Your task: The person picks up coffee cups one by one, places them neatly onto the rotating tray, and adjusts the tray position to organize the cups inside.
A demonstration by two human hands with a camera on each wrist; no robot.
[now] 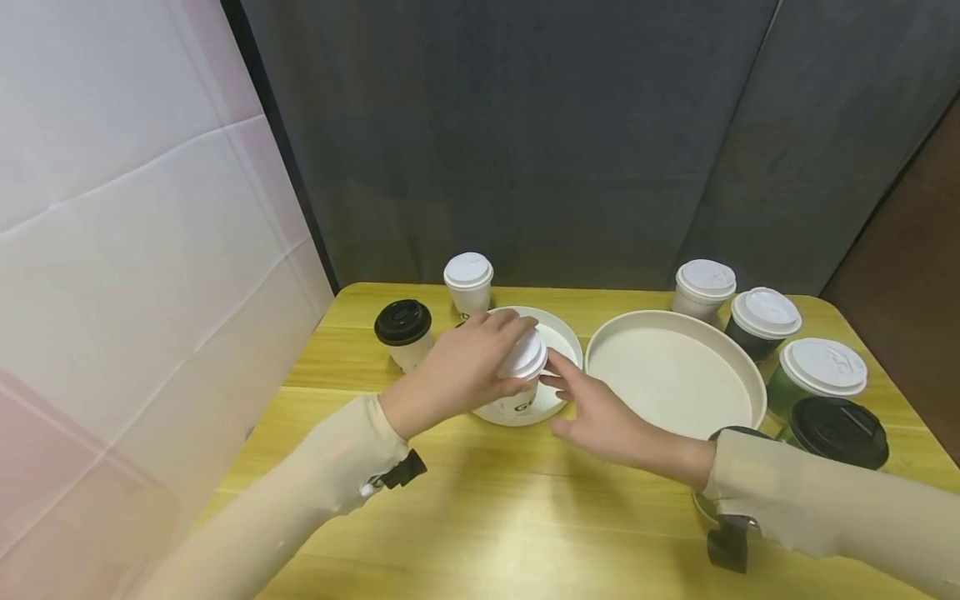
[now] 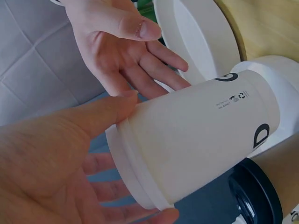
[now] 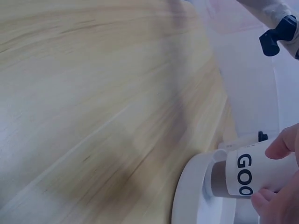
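Note:
A white paper cup (image 1: 517, 403) with a white lid and dark lettering is over the smaller round white tray (image 1: 570, 350). My left hand (image 1: 476, 354) grips it round the lid and upper rim, thumb on the near side. In the left wrist view the cup (image 2: 201, 135) lies across the picture, my right hand (image 2: 135, 60) behind it with fingers spread loosely. From the head, the right hand (image 1: 600, 412) is at the cup's right side, fingertips close to the lid; whether they touch is unclear. I cannot tell if the cup's base rests on the tray.
Left of the tray stand a black-lidded cup (image 1: 405, 333) and a white-lidded cup (image 1: 469, 283). A larger cream tray (image 1: 667, 375) lies to the right. Past it stand several lidded cups, among them a green one (image 1: 787, 392) and a black-lidded one (image 1: 840, 432). My right sleeve partly covers another.

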